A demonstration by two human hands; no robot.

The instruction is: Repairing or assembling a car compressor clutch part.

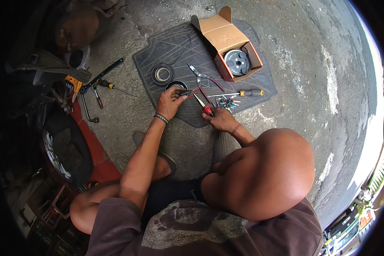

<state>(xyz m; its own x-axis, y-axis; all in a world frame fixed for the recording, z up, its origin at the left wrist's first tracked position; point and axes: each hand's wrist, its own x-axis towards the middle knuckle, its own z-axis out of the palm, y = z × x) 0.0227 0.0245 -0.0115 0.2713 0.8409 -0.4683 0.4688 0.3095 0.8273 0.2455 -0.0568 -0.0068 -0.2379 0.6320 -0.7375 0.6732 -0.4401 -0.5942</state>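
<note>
My left hand [170, 104] is closed in a pinch on a thin dark wire [187, 92] with a reddish end, above the ribbed floor mat [145, 64]. My right hand [222, 120] grips red-handled long-nose pliers [207, 109]; their narrow jaws point up and left to the wire's end. Whether the jaws touch the wire is too small to tell. Partly behind my left fingers lies a round black object [176, 83]. A roll of black tape [162, 74] is just beyond it. Pliers with dark red handles [201, 78] lie spread on the mat.
A screwdriver [251, 92] and a heap of small coloured connectors [227, 103] lie near my right hand. An open cardboard box [248, 64] holds a round black disc-shaped part [237, 62]. Left on the concrete are another screwdriver [111, 85], a ratchet [111, 67] and a bent wrench [87, 109].
</note>
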